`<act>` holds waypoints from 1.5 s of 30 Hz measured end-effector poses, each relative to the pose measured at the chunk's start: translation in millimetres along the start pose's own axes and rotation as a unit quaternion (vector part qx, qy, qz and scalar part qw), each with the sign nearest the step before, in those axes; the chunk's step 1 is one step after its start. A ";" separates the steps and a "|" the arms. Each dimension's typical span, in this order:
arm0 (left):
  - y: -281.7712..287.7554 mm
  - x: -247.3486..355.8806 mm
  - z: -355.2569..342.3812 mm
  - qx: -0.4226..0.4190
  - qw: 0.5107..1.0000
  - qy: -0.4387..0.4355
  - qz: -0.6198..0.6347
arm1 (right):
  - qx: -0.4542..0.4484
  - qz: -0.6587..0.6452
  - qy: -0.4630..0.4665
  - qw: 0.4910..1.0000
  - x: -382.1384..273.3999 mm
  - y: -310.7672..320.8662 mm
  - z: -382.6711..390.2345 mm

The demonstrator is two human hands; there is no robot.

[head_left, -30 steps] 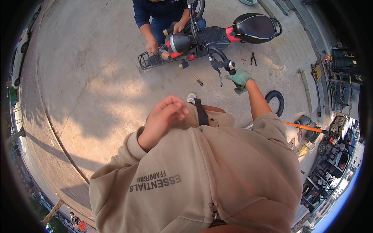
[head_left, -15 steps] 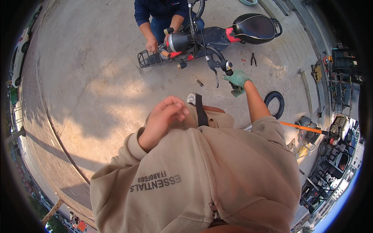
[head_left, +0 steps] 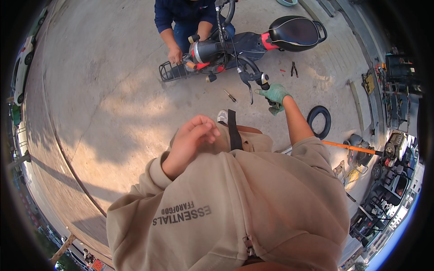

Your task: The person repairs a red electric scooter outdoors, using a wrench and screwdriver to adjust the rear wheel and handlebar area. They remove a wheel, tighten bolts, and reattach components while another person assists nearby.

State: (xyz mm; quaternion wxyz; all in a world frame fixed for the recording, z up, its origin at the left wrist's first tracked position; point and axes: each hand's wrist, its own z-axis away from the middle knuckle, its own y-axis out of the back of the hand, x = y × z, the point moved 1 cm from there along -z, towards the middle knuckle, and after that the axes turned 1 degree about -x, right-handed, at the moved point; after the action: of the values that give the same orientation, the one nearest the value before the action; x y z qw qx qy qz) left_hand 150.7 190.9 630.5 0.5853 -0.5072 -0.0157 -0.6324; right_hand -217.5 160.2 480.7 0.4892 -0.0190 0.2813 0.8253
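My right hand (head_left: 275, 95), in a green glove, grips the end of a handlebar (head_left: 264, 84) on a black and red scooter (head_left: 246, 45). My left hand (head_left: 196, 134) is bare, hovering in front of my beige hoodie with loosely curled fingers and nothing visible in them. A person in dark blue crouches behind the scooter, with one hand (head_left: 175, 55) at its front rack (head_left: 168, 72); the other hand is partly hidden. Pliers (head_left: 294, 69) and a long thin tool (head_left: 229, 95) lie on the concrete near the scooter.
A black tire (head_left: 319, 122) lies right of my arm, near an orange pole (head_left: 348, 146) and assorted machinery (head_left: 393, 149). A light tub (head_left: 287, 2) sits at the top. Parked white cars (head_left: 25, 67) stand beyond the pavement at the far left.
The handlebar end and my right hand on it have shifted slightly left and down. The co-worker's forearms have moved a little. My left hand stays about the same.
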 end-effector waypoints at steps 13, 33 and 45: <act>3.3 0.9 1.5 0.009 0.999 0.030 0.010 | 0.049 -0.031 0.024 0.998 6.9 0.7 9.9; -4.8 -28.2 -22.4 -0.006 0.998 0.061 0.002 | 0.096 -0.062 0.046 0.992 26.2 -12.9 5.3; -171.3 -126.8 -137.5 0.032 0.998 0.032 -0.034 | 0.026 -0.489 0.172 0.855 144.0 24.4 -39.9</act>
State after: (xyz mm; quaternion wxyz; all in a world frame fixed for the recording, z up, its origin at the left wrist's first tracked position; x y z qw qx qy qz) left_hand -89.9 252.2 578.5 0.5793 -0.4673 -0.0346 -0.6669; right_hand -322.2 246.8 413.8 0.7738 -0.2824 0.3370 0.4560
